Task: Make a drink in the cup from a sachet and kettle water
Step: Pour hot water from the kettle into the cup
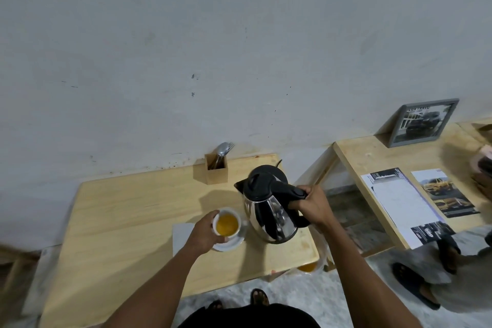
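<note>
A white cup (pixel 228 214) holding orange liquid sits on a white saucer (pixel 231 245) on the wooden table (pixel 125 210). My left hand (pixel 205 233) grips the cup's left side. Just right of it is a steel kettle (pixel 271 217) with a black lid and handle, its spout pointing left, above and behind the cup. My right hand (pixel 312 204) is closed around the kettle's handle. Whether the kettle rests on the table or is lifted, I cannot tell. A pale flat piece, perhaps the sachet (pixel 182 234), lies left of the saucer, partly under my left wrist.
A wooden holder (pixel 217 169) with spoons and a fork stands by the wall behind the kettle. A second table (pixel 415 168) to the right carries brochures and a framed picture. Another person's feet in dark sandals (pixel 415 283) are at the lower right. My own feet show below the table's edge.
</note>
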